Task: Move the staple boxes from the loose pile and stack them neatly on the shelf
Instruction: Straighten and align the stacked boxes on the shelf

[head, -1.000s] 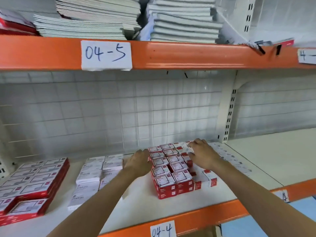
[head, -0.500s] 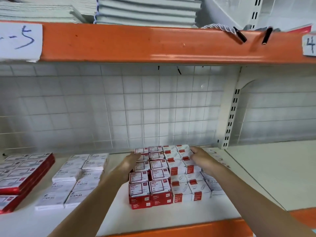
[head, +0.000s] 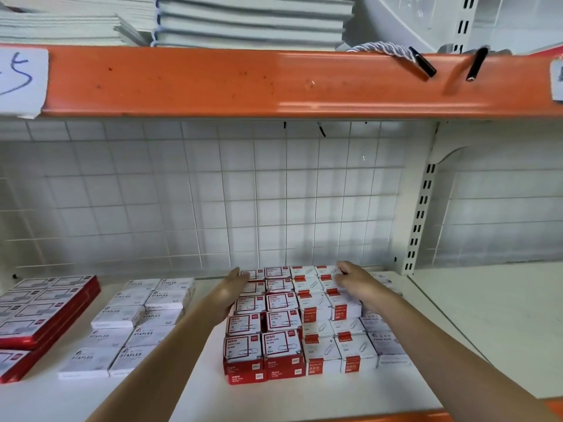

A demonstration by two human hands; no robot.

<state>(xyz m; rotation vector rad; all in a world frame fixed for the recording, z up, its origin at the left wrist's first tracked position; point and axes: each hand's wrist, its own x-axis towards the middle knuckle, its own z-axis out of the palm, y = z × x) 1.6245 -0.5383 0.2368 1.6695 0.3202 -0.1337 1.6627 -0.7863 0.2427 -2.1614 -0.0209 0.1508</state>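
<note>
Both hands had slid deeper along the block of boxes since half a second earlier, and the view had closed in on the shelf (head: pixel 475 324).

At nine o'clock lay flat red packs (head: pixel 45 312), stacked at the shelf's left edge. Just beside them, toward the centre, sat white boxes marked STAPLES (head: pixel 137 321), laid in two rows running front to back, well apart from either hand.

The left hand (head: pixel 228 295) stood on edge with its palm flat against the left side of the red-and-white boxes (head: pixel 262 327), fingers (head: pixel 236 277) stretched out straight and together toward twelve o'clock, gripping nothing. That block filled the centre of the shelf, at six o'clock from the wire grid back panel (head: pixel 213 208), and butted against white boxes with red tabs (head: pixel 332 330) on its right.

The right hand (head: pixel 362 289) rested over the far right boxes at about one o'clock in the block, fingers (head: pixel 344 274) loosely curled and touching the top of a box; whether they pinched it I could not tell.

Above ran the orange beam (head: pixel 243 83), carrying stacked grey notebooks (head: pixel 249 22).
</note>
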